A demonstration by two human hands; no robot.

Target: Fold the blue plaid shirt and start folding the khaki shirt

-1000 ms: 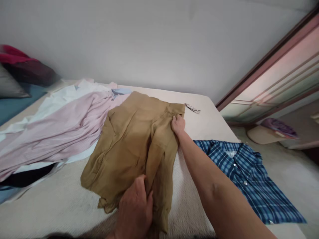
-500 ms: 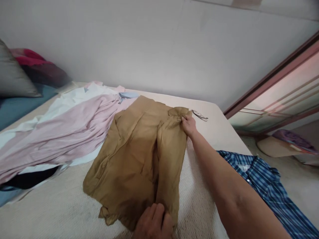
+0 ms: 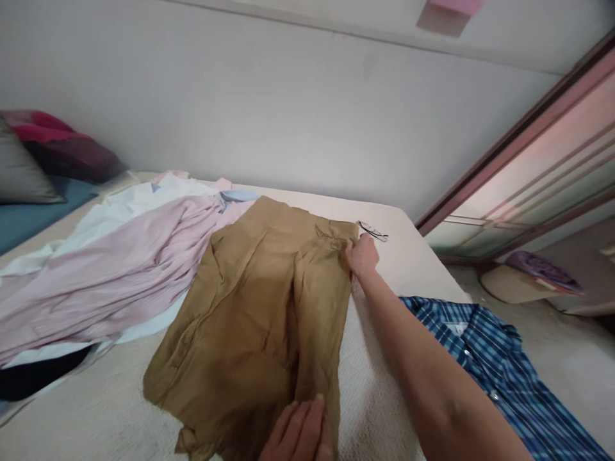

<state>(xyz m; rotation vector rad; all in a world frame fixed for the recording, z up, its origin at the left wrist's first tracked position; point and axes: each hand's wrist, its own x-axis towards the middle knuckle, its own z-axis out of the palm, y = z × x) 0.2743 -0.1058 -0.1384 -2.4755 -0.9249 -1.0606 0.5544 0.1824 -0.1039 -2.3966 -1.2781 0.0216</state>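
A brown shirt (image 3: 245,320) lies spread on the bed, somewhat wrinkled. A long strip of its cloth, which looks like a sleeve, runs down its right side. At the top right corner, by a gathered part that looks like a cuff, my right hand (image 3: 364,254) has its fingers closed on the cloth edge. My left hand (image 3: 298,433) rests at the bottom of the frame on the lower right part of the shirt, fingers stretched out flat; its wrist is out of frame.
Pink and white clothes (image 3: 144,256) lie heaped to the left, a black piece (image 3: 43,373) below them. Eyeglasses (image 3: 372,231) sit just beyond my right hand. A blue plaid shirt (image 3: 490,358) lies to the right. A wall (image 3: 269,109) stands behind the bed; a grey cushion (image 3: 24,169) is far left.
My left hand's fingers have straightened from a curled pose and lie flatter on the shirt. My right hand stays at the top corner, its grip slightly shifted. The view has tilted up and turned slightly right.
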